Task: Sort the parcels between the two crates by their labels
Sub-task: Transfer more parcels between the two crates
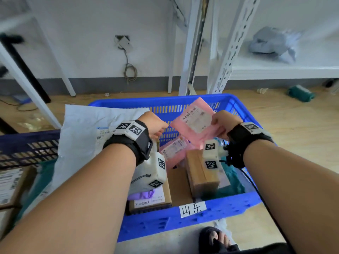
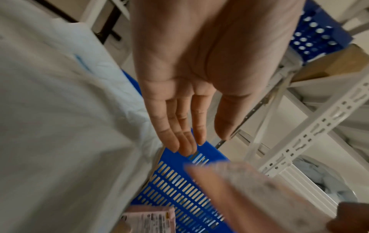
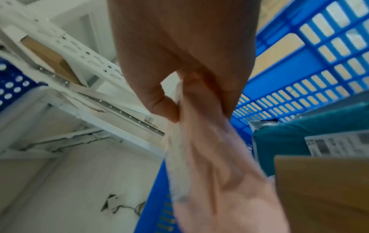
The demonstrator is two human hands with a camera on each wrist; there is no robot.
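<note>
Parcels fill the blue crate on the floor, which bears a handwritten paper tag on its near wall; only the head view shows this tag and the second, darker crate at the left. A large white mailer bag leans over the blue crate's left rim. Inside lie cardboard boxes, a teal bag and a pink parcel with a label.

Above them, a second pink mailer is held over the crate, label up. The right hand pinches its right edge; the right wrist view shows the thumb pressing the soft packet against the fingers behind it, a detail hidden from the head camera.

The left hand hovers just beside the mailer's left corner. The left wrist view shows its palm flat, fingers straight and close together, holding nothing, with the blurred pink mailer near but apart.
</note>
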